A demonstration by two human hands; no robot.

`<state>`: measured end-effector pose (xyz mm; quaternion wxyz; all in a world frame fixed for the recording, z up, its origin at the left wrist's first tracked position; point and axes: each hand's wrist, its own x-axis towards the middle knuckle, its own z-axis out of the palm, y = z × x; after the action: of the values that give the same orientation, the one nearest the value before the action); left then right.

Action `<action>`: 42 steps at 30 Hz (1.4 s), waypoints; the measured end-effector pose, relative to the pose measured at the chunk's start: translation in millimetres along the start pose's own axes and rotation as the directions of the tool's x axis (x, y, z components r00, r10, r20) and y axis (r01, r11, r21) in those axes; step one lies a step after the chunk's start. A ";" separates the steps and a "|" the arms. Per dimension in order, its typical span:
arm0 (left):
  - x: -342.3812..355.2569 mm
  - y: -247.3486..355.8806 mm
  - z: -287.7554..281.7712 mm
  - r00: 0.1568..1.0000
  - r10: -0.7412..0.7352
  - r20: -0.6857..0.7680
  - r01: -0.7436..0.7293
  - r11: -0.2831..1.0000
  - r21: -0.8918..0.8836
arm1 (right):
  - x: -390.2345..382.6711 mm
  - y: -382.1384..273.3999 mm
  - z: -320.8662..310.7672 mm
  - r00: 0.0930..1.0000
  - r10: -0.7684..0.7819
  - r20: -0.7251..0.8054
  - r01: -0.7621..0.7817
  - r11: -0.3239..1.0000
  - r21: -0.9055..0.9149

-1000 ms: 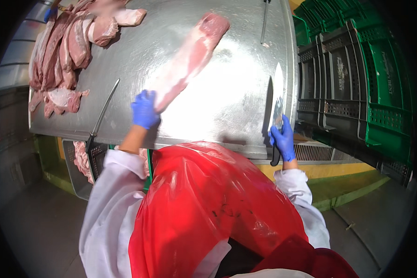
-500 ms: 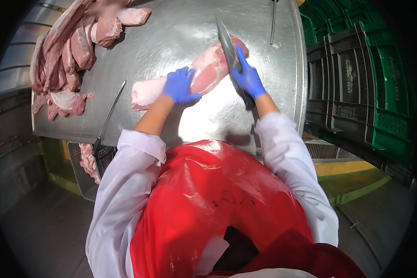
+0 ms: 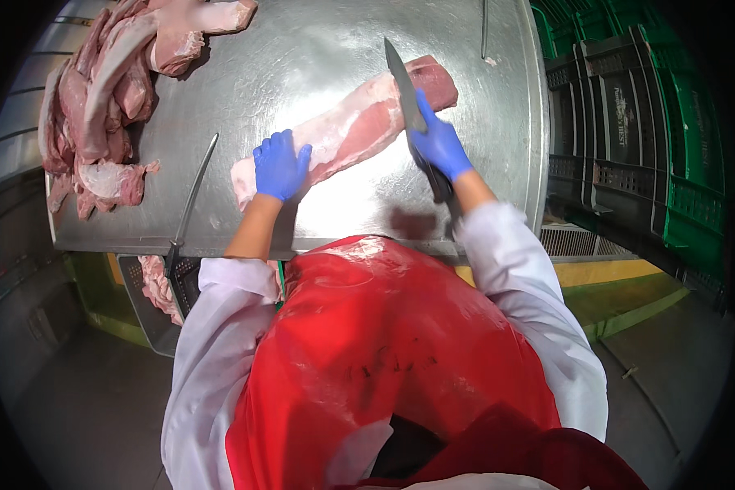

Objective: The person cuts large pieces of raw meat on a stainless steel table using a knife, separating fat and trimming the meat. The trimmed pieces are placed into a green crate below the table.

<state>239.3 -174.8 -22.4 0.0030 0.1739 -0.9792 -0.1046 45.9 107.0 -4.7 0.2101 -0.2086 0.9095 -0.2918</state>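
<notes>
A long slab of pork loin (image 3: 347,126), pale fat along one side and pink lean on the other, lies slantwise on the metal table. My left hand (image 3: 280,166), in a blue glove, grips its near left end, with the fingers across the top and the thumb apart. In my blue-gloved right hand (image 3: 443,145) is a large butcher's knife (image 3: 407,94), its blade angled up and to the left. The blade crosses over the far right part of the loin; whether it touches or cuts the meat I cannot tell. The dark handle shows below the hand.
Several pork pieces (image 3: 110,90) are heaped at the table's far left. A sharpening steel (image 3: 194,192) hangs over the near edge, above a grey crate (image 3: 143,302) holding meat. Another thin rod (image 3: 484,33) lies far right. Black and green crates (image 3: 621,122) stand beyond the right edge.
My left hand has moved left along the loin to its end. More of the loin's right end shows past the blade. The right hand still holds the knife.
</notes>
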 end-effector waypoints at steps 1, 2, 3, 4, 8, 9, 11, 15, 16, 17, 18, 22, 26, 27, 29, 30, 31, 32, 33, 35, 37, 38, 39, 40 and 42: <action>1.1 1.5 -0.2 1.000 -0.001 -0.008 0.001 1.000 -0.013 | -4.0 -6.9 -5.4 0.997 0.041 0.073 -0.050 0.990 0.131; 1.1 3.0 -2.0 1.000 -0.001 0.001 0.002 1.000 -0.012 | -12.3 -17.0 -13.6 0.986 0.072 0.149 -0.109 0.960 0.259; 0.5 -2.3 -0.2 1.000 -0.009 -0.010 0.010 1.000 0.005 | -18.9 -26.8 -17.5 0.971 0.083 0.223 -0.166 0.910 0.379; -3.9 -7.0 4.3 1.000 -0.017 -0.020 0.018 1.000 0.021 | -44.1 -16.6 -6.4 0.984 0.037 0.172 -0.102 0.917 0.387; -3.8 -1.1 1.4 0.999 -0.033 0.003 0.033 0.999 0.026 | -69.7 -9.7 -2.9 0.961 0.049 0.271 -0.179 0.860 0.478; -1.5 3.3 -2.9 1.000 -0.026 0.011 0.026 1.000 0.011 | -41.8 -21.1 -8.3 0.970 0.055 0.235 -0.160 0.876 0.456; -1.3 3.4 1.4 1.000 -0.019 0.015 0.019 1.000 0.013 | -30.1 -28.4 -11.4 0.974 0.069 0.214 -0.160 0.881 0.446; 7.8 -4.1 18.4 0.989 -0.137 -0.060 0.138 0.990 0.016 | -115.8 26.5 16.2 0.948 -0.319 0.014 0.287 0.869 0.403; 8.7 -1.8 21.8 0.976 -0.206 -0.070 0.207 0.978 0.011 | -145.9 46.8 10.6 0.886 -0.463 -0.030 0.443 0.826 0.349; 14.1 6.5 20.5 0.975 -0.121 -0.186 0.113 0.992 -0.058 | -155.5 47.8 -10.1 0.915 -0.400 0.046 0.342 0.833 0.434; 29.2 24.7 12.6 0.954 -0.035 -0.298 0.000 0.993 -0.119 | -167.0 47.8 -32.5 0.939 -0.323 0.116 0.226 0.836 0.500; 90.0 138.4 -16.6 0.977 0.152 -0.149 -0.171 0.977 -0.127 | -119.8 51.7 -68.2 0.990 0.060 0.131 -0.137 0.687 0.714; 131.3 165.6 -32.4 0.966 -0.035 0.255 0.059 0.994 -0.088 | -52.4 50.2 -42.1 1.000 0.021 -0.017 0.000 0.643 0.766; 137.8 155.2 -27.0 0.970 -0.040 0.241 0.070 0.991 -0.115 | -41.8 40.7 -32.7 1.000 0.005 -0.011 0.006 0.597 0.802; 143.1 128.3 -10.3 0.974 -0.058 0.219 0.095 0.982 -0.162 | -21.4 18.5 -11.8 1.000 -0.005 0.004 0.000 0.627 0.779; 146.1 124.8 -11.1 0.962 -0.038 0.270 0.085 0.982 -0.167 | -7.9 7.1 -3.2 1.000 -0.023 -0.014 0.026 0.661 0.750; 148.5 122.3 -11.2 0.969 -0.021 0.246 0.064 0.984 -0.166 | 5.5 -5.2 4.5 1.000 0.008 -0.005 -0.002 0.700 0.715; 148.7 120.0 -10.3 0.975 -0.006 0.224 0.044 0.985 -0.167 | 19.6 -14.7 10.1 0.999 -0.028 0.032 -0.006 0.655 0.756; 147.4 120.3 -8.5 0.978 0.010 0.206 0.028 0.984 -0.178 | 27.0 -19.4 14.0 0.996 -0.060 0.070 -0.018 0.616 0.788; 150.9 119.6 -4.9 0.982 0.004 0.190 0.036 0.978 -0.203 | 25.9 -23.2 21.4 0.987 -0.119 0.108 0.008 0.708 0.706; 149.1 116.3 0.5 0.985 -0.013 0.173 0.054 0.970 -0.238 | 5.5 -16.4 25.3 0.969 -0.147 0.200 -0.011 0.779 0.627; 148.6 110.6 3.9 0.987 -0.031 0.155 0.071 0.963 -0.261 | -26.5 -13.8 19.1 0.952 -0.151 0.268 -0.037 0.809 0.587; 150.6 107.4 5.0 0.990 -0.047 0.134 0.084 0.956 -0.282 | -41.8 -14.1 10.9 0.931 -0.153 0.331 -0.056 0.837 0.545; 153.2 109.1 1.6 0.991 -0.046 0.125 0.080 0.958 -0.276 | -39.3 -16.6 5.0 0.930 -0.135 0.343 -0.083 0.830 0.551; 155.8 118.8 -9.9 0.991 -0.036 0.127 0.069 0.964 -0.257 | -30.8 -21.6 3.2 0.925 -0.085 0.371 -0.155 0.806 0.571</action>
<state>52.9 -121.0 6.9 -0.0365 0.1912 -0.9502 -0.2432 78.5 105.0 14.3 0.4415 -0.1680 0.7190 -0.5098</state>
